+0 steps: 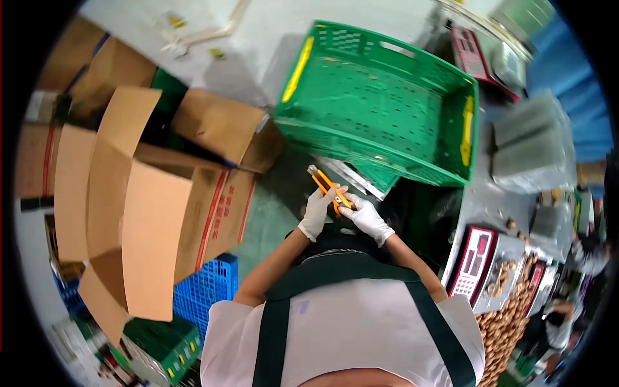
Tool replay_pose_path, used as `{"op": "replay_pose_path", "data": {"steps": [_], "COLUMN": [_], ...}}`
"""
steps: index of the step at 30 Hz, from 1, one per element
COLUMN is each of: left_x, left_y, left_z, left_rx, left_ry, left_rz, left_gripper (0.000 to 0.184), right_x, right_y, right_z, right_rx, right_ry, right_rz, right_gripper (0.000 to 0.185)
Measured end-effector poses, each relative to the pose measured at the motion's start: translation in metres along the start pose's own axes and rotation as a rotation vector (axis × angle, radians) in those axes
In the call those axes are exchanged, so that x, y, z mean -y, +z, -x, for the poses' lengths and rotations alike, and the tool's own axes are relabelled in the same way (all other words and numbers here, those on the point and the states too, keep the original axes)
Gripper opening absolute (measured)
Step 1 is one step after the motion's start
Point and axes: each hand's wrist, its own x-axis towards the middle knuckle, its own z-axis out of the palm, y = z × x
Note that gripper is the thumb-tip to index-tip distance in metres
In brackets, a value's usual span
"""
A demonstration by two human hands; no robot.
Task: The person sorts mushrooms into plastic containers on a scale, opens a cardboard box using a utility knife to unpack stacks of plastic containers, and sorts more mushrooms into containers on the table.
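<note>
An orange utility knife (pixel 321 177) is held between my two white-gloved hands in front of my apron. My left hand (pixel 315 213) has its fingers wrapped round the knife's body from the left. On the right, my right hand (pixel 366 218) grips the rear end of the orange tool, its fingers closed. The knife's metal tip points up and to the left. Just beyond the hands stands a large green crate (pixel 380 97) with yellow handles. To the left is a cardboard box (pixel 216 216) with its flaps standing open.
Smaller cardboard boxes (pixel 216 126) stand behind the open box, and a blue crate (pixel 209 287) is below it. On the right, a metal table (pixel 483 200) bears a red and white scale (pixel 474 261), stacked clear plastic trays (pixel 532 145) and brown mushrooms (pixel 506 335). People are at the far right.
</note>
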Motion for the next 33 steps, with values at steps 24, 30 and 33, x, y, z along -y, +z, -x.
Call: {"op": "replay_pose_path", "data": {"steps": [24, 30, 33], "left_x": [-0.006, -0.052, -0.054], "left_y": [-0.236, -0.249, -0.257], "left_z": [-0.064, -0.026, -0.001], "left_rx": [-0.553, -0.779, -0.817], "left_ry": [-0.052, -0.486, -0.54], "left_rz": [0.142, -0.173, -0.101], "left_gripper": [0.041, 0.043, 0.042], "right_x": [-0.012, -0.038, -0.048], "right_y": [0.168, 0.182, 0.195], "right_z": [-0.265, -0.374, -0.407], "right_rx": [0.19, 0.039, -0.106], "right_ry": [0.334, 0.502, 0.43], "right_rz": [0.046, -0.107, -0.023], "right_gripper": [0.023, 0.022, 0.028]}}
